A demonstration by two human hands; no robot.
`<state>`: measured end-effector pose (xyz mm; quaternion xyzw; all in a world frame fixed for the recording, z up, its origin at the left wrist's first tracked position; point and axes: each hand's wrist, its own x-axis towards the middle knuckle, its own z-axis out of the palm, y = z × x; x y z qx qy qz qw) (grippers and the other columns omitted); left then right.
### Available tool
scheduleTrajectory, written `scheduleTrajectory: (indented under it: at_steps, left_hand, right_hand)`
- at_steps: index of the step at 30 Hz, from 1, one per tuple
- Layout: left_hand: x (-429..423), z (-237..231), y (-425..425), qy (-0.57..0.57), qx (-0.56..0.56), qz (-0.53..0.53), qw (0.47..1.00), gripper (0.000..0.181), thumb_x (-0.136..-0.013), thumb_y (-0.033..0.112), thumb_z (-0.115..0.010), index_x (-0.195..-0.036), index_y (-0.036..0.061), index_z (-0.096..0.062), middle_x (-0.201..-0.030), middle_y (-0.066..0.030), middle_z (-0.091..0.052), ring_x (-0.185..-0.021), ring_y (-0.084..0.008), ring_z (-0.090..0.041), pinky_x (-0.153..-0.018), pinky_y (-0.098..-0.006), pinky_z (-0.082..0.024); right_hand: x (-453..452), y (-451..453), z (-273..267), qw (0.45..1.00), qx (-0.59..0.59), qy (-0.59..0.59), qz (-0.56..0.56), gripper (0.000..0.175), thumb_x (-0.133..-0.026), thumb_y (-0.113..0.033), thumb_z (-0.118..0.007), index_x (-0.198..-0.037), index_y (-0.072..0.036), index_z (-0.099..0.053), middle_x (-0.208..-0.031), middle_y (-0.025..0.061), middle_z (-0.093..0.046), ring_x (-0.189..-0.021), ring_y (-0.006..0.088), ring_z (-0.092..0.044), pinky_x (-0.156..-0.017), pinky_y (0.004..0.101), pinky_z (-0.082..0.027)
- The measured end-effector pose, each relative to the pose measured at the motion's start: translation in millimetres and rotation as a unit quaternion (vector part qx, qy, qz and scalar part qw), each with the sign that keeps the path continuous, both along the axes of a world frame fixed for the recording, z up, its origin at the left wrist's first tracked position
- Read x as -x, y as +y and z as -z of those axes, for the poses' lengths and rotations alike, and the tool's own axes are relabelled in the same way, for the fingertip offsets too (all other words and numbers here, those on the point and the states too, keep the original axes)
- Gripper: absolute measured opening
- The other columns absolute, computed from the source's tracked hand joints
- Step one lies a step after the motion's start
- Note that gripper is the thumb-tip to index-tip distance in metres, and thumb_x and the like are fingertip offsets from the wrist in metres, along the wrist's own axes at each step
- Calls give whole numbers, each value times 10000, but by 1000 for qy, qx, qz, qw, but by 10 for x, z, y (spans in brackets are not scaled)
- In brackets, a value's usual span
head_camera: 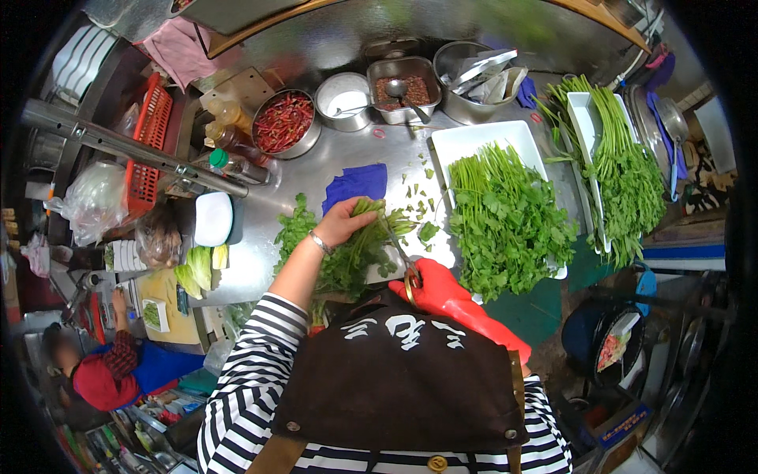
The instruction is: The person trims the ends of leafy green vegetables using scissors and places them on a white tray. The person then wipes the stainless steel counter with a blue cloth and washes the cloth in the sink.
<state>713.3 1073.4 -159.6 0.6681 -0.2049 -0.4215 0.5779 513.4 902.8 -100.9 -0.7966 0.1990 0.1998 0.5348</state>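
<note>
My bare left hand (342,224) pinches the stem ends of a small bunch of leafy green stalks (370,212). In a red rubber glove, my right hand (435,287) grips a pair of scissors (400,246) by the handles. The blades reach up to the stems by my left fingers. Under my left hand lies a heap of coriander-like greens (349,266). Cut stem bits (417,204) are scattered on the steel counter to the right. A blue cloth (358,181) lies just beyond my left hand.
A white tray (515,133) bears trimmed greens (503,225); another white tray (583,112) holds long-stemmed greens. Along the back stand a pot of dried red chillies (285,123), a steel pot (343,98) and a spice pan (405,83). Bottles (237,166) stand left. Another person (109,370) works at far left.
</note>
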Motion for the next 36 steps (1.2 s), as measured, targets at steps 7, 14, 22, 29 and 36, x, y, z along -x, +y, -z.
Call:
scheduleTrajectory:
  at_steps: [7,14,22,29,36]
  left_hand:
    - [2,111,118,11,75,-42,996,195,-953,138,-590,-1124,49,-562,-1032,21,-599,-948,-67,-536,-841,-240,-448]
    - [2,264,112,-14,48,-14,999,180,-961,130,-570,-1125,61,-541,-1066,29,-591,-1001,-70,-517,-905,-238,-419]
    - [33,203,85,-6,40,-19,999,163,-977,116,-540,-1128,55,-537,-1086,9,-603,-1005,-84,-539,-916,-247,-427]
    - [75,276,67,13,44,-39,998,197,-998,136,-509,-1169,41,-534,-1068,-6,-601,-936,-93,-563,-821,-260,-483]
    - [57,263,39,-14,-13,-42,999,222,-964,174,-574,-1117,20,-526,-986,-8,-574,-933,-81,-503,-855,-249,-438]
  right_hand:
    - [-156,81,49,999,40,-25,1,417,-762,-365,-800,-830,-3,-606,-776,189,-621,-694,329,-590,-658,408,-479]
    - [-301,39,117,998,31,-43,-15,389,-760,-332,-808,-820,-9,-600,-763,191,-616,-673,318,-573,-645,410,-474]
    - [-306,27,53,998,45,-47,-16,345,-781,-284,-793,-810,-2,-597,-744,184,-616,-664,305,-577,-645,404,-478]
    - [-295,34,41,995,-86,2,55,266,-842,-199,-715,-944,34,-641,-860,203,-691,-800,287,-687,-698,389,-513]
    - [-241,89,286,997,-35,-48,56,243,-864,-185,-682,-938,43,-641,-816,203,-686,-758,273,-685,-684,382,-513]
